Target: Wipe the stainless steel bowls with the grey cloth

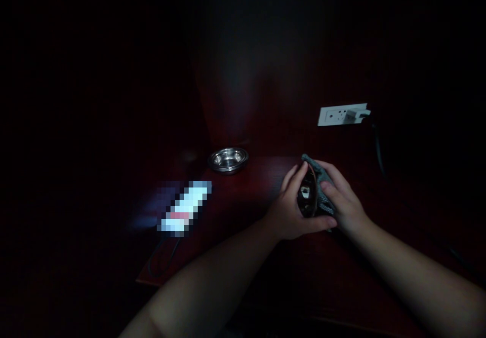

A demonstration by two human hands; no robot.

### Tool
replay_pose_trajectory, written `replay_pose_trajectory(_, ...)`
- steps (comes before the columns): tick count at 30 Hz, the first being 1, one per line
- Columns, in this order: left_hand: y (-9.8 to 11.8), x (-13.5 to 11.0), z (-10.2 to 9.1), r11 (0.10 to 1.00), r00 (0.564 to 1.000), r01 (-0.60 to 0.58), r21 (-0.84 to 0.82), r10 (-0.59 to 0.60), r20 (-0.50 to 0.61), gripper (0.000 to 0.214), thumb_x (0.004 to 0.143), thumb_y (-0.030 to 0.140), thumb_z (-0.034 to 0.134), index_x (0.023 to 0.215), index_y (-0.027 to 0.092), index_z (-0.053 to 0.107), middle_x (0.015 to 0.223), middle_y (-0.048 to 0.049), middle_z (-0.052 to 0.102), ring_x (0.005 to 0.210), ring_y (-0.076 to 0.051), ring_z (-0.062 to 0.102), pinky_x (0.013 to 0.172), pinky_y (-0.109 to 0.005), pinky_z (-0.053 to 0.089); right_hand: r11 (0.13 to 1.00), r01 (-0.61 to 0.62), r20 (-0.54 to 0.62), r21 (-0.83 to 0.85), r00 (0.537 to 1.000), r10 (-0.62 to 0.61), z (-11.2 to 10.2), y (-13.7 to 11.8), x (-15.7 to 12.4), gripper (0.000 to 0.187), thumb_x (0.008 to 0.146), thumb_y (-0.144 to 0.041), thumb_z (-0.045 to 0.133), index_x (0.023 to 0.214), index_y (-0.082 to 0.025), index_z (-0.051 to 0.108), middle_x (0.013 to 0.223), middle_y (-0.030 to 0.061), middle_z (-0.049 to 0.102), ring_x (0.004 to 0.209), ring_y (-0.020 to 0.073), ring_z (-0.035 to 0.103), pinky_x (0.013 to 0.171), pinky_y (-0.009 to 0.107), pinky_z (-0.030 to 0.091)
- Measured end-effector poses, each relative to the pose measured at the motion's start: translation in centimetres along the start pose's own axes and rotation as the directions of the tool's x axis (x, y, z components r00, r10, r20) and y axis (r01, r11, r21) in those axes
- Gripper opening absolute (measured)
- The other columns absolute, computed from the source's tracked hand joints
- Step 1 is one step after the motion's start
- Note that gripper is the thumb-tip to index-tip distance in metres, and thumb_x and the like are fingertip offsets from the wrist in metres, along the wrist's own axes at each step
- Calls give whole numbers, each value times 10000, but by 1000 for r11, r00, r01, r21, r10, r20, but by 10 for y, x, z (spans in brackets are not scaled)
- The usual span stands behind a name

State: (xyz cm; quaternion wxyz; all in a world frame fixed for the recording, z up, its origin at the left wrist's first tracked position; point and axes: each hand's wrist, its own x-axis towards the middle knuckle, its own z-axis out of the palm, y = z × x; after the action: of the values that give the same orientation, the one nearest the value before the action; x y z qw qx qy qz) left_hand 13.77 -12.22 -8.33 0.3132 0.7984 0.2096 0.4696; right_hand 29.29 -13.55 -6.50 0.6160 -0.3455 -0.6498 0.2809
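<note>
In the dim light, a dark glossy rounded vessel (306, 194) with a thin brownish rim is held up between my hands, catching a small bright reflection. My left hand (290, 209) grips it from the left, with the thumb underneath and the fingers at its far side. My right hand (343, 201) clasps a grey-green cloth (322, 188) and presses it against the vessel's right side. Part of the cloth has a mesh-like pattern. The exact kind of vessel is hard to make out, as fingers and cloth cover much of it.
A shiny metal bowl (228, 160) stands on the dark red table (243, 196) near the back. Left of my hands lies a lit, pixelated phone-like screen (186, 209) with a cable (162, 262). On the wall, a white socket plate (341, 115) holds a plug with a hanging cord (378, 150).
</note>
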Motion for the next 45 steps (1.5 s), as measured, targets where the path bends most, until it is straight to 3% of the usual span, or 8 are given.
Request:
replay_pose_trajectory(7,4,1,-2,999,1000,-28,25,28,-13,1182,589,556,815,1535,288,159,1607,-139,131,1475,-360,182,1166,-582,259,997,-66,0,41,998,66,0,-1,0,437,848,-518,582,1225,-296,585,1228,42,635,1123,283,584,1021,475,418)
replay_pose_trajectory(12,9,2,-2,996,994,-88,32,90,-61,1115,588,527,824,1505,243,258,1586,-157,191,1456,-338,250,1179,-537,261,992,-81,-27,99,996,84,1,2,-1,424,867,-519,549,1231,-305,589,1267,31,627,1186,282,561,1057,467,400)
replay_pose_trajectory(25,10,3,-3,987,983,-163,16,164,-84,1046,622,547,790,1490,267,277,1584,-130,203,1452,-340,251,1181,-547,246,941,-213,-11,263,975,224,5,10,-4,372,921,-521,464,1229,-362,601,1223,-31,673,1137,220,627,977,366,506)
replay_pose_trajectory(30,10,3,-3,988,985,-148,34,151,-85,1049,622,577,774,1491,270,273,1581,-135,205,1450,-354,246,1177,-567,238,936,-246,-34,252,964,262,7,10,-3,410,904,-558,461,1211,-331,612,1215,-8,688,1168,246,624,1035,424,483)
replay_pose_trajectory(34,8,2,-4,988,987,-136,75,142,-75,1091,595,554,802,1499,295,250,1587,-126,179,1446,-364,249,1168,-574,257,907,-309,-74,287,937,343,11,10,-1,441,886,-604,444,1166,-318,630,1136,12,732,1120,278,661,978,479,531)
replay_pose_trajectory(38,9,2,-4,984,986,-136,113,145,-79,1128,555,582,815,1495,298,260,1587,-131,164,1431,-385,270,1155,-588,275,914,-296,-34,277,948,317,16,5,1,508,901,-627,368,1116,-285,676,952,46,775,1059,297,691,918,502,564)
replay_pose_trajectory(45,11,4,-7,972,980,-159,171,176,-94,1183,480,605,843,1483,292,297,1582,-129,153,1433,-397,244,1155,-584,273,868,-362,31,338,927,375,19,-2,0,539,913,-629,311,1094,-290,689,946,46,775,1147,301,645,957,530,532)
